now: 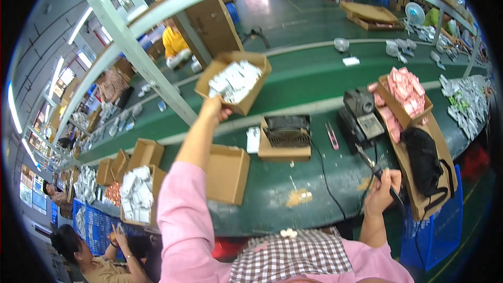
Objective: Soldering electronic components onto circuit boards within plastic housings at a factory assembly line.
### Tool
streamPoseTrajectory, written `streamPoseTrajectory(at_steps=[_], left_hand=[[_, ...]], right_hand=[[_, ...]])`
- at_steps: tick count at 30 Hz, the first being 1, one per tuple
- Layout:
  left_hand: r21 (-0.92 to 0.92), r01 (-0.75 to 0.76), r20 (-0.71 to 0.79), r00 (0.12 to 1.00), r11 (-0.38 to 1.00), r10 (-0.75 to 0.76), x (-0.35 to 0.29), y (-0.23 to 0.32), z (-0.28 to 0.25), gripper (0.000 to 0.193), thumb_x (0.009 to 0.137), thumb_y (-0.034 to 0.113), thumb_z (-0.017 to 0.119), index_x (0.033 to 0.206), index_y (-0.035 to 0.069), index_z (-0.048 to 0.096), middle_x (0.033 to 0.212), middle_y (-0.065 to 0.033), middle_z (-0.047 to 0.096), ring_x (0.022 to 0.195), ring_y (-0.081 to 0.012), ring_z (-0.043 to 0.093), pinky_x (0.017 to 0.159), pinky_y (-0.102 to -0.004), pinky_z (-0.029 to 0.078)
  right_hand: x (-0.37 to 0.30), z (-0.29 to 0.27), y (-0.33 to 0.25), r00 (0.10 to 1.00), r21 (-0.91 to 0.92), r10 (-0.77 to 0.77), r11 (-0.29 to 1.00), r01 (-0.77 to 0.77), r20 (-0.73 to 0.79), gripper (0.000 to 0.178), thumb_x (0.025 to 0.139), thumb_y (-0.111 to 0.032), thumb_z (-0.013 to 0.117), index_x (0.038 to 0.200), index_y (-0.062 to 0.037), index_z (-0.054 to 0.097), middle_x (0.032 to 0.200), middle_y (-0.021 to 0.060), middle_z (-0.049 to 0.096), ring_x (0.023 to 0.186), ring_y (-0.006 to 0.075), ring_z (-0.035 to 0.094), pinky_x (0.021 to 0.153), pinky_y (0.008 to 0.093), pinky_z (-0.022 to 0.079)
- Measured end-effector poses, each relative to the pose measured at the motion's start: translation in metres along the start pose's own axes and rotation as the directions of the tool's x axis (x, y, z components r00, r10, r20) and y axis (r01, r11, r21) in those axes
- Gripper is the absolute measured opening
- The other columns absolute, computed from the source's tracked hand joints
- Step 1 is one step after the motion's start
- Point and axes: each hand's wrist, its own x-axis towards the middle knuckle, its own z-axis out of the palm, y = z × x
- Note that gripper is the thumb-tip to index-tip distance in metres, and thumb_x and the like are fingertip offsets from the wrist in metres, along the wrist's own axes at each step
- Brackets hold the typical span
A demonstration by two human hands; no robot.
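My left hand (213, 111) grips the near edge of an open cardboard box (253, 106), held out at arm's length over the green conveyor and tilted toward me. White plastic parts (237, 81) fill it. In my right hand (384, 191) is a soldering iron (368, 161), its metal tip pointing up and left toward the black soldering station (361, 115). Left of that station lie pink tweezers (332, 136) on the green bench top. A black fan (287, 130) sits in a cardboard tray near the bench's middle.
An open cardboard box (226, 174) stands beside my left arm, with a box of white parts (137, 195) farther left. Pink parts (402, 91) fill a box at right, near a black bag (422, 160). A pale metal post (139, 47) rises at left. A co-worker (105, 257) sits at lower left.
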Motion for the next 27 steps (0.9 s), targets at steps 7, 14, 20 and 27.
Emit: streamPoseTrajectory(at_steps=[7,14,20,27], left_hand=[[-0.149,0.145,-0.065,0.986,0.978,-0.156,0.084,-0.048,0.018,0.028,0.086,0.013,0.033,0.095,0.001,0.057,0.066,-0.0117,0.059,0.041,-0.0188,0.052,0.033,-0.0274,0.042],[-0.291,0.194,-0.261,0.926,0.937,-0.273,0.124,-0.077,0.015,0.027,0.091,0.017,0.035,0.111,0.003,0.047,0.072,-0.0108,0.052,0.052,-0.0236,0.056,0.048,-0.0375,0.056],[-0.442,-0.111,-0.172,0.984,0.89,0.037,0.082,-0.086,-0.013,0.018,0.092,0.022,0.043,0.091,0.01,0.055,0.063,-0.0059,0.056,0.045,-0.0174,0.056,0.038,-0.0317,0.049],[0.382,-0.45,-0.044,0.864,0.807,0.502,-0.131,-0.034,-0.022,0.03,0.086,0.017,0.056,0.106,-0.004,0.058,0.081,-0.0064,0.062,0.076,-0.0174,0.061,0.065,-0.028,0.047]], right_hand=[[0.01,0.007,0.0,1.0,-0.088,0.019,0.996,-0.018,0.009,0.018,0.091,-0.012,0.055,0.078,-0.0081,0.042,0.065,-0.0028,0.039,0.046,0.0013,0.031,0.039,0.0168,0.024],[0.004,0.007,-0.009,1.0,-0.182,0.01,0.983,-0.011,-0.007,0.018,0.09,-0.014,0.056,0.078,-0.0083,0.043,0.064,-0.0027,0.04,0.044,0.0016,0.031,0.038,0.0172,0.023],[0.008,0.019,0.017,0.999,-0.163,-0.008,0.987,0.014,0.04,0.018,0.09,-0.013,0.055,0.077,-0.0095,0.043,0.062,-0.004,0.036,0.048,0.0019,0.031,0.043,0.0189,0.025],[0.002,0.022,0.012,0.984,0.011,-0.021,1.0,0.02,0.179,0.015,0.092,-0.009,0.05,0.078,-0.0043,0.044,0.063,0.0021,0.042,0.05,0.0052,0.035,0.045,0.0192,0.026]])
